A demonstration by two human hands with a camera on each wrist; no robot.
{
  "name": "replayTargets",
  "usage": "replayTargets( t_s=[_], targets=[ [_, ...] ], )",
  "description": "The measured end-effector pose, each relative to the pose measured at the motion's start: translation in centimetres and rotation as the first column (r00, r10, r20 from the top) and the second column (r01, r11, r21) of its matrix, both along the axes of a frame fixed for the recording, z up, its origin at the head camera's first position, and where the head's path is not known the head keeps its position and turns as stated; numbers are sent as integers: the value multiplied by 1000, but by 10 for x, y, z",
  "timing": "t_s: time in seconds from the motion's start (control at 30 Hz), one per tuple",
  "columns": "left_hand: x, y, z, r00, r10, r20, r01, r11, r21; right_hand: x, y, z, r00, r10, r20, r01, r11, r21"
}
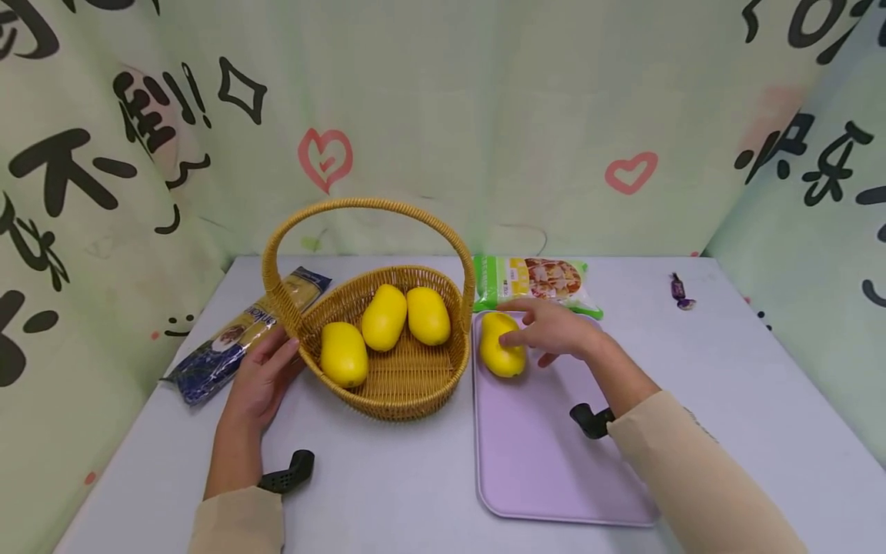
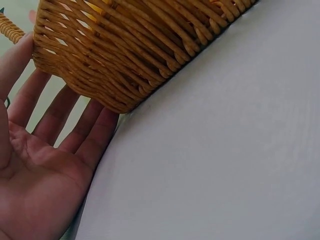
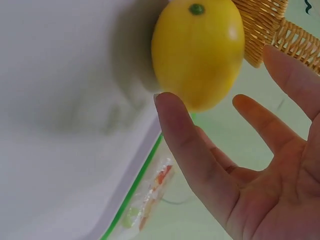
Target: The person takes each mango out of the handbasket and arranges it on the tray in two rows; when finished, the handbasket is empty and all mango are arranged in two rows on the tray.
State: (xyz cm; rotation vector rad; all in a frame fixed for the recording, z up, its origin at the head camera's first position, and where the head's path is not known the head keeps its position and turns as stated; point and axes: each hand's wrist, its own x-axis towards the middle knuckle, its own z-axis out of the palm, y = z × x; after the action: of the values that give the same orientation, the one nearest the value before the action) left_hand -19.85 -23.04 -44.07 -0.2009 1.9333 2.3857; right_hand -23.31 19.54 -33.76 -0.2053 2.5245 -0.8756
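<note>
A wicker basket (image 1: 408, 400) with a tall arched handle holds several yellow mangoes, one of them a mango (image 1: 344, 355) at its left side. My left hand (image 1: 261, 377) touches the basket's left side, its fingers fairly straight against the weave (image 2: 125, 55) in the left wrist view. Another yellow mango (image 1: 503, 350) lies at the upper left of a light purple tray (image 1: 540, 469). My right hand (image 1: 550, 329) is over this mango with spread fingers; in the right wrist view, the mango (image 3: 197, 55) is beside the fingertips and not gripped. Whether a finger touches it I cannot tell.
A blue and yellow packet (image 1: 238, 338) lies left of the basket, partly behind the left hand. Behind the tray is a green and white food bag (image 1: 533, 281). A small purple-wrapped candy (image 1: 680, 291) lies at the back right of the white table (image 1: 747, 415). Printed curtains stand behind.
</note>
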Motion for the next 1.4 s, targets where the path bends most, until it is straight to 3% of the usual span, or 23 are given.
replayTargets(
  t_s=[0.27, 0.8, 1.17, 1.4],
  targets=[
    [1, 0, 1, 1000, 1, -8, -1, 1000, -8, 7, -3, 22, 994, 49, -100, -43, 997, 58],
    [-1, 3, 1, 1000, 23, -11, -23, 1000, 14, 25, -31, 65, 973, 196, -124, -187, 979, 80],
    [-1, 2, 0, 1000, 28, 12, -28, 999, 27, 27, -75, 74, 955, 293, -54, -296, 954, -55],
    [-1, 1, -1, 999, 36, 6, -36, 999, 38, 17, -106, 68, 945, 314, -91, -314, 949, 17]
  ],
)
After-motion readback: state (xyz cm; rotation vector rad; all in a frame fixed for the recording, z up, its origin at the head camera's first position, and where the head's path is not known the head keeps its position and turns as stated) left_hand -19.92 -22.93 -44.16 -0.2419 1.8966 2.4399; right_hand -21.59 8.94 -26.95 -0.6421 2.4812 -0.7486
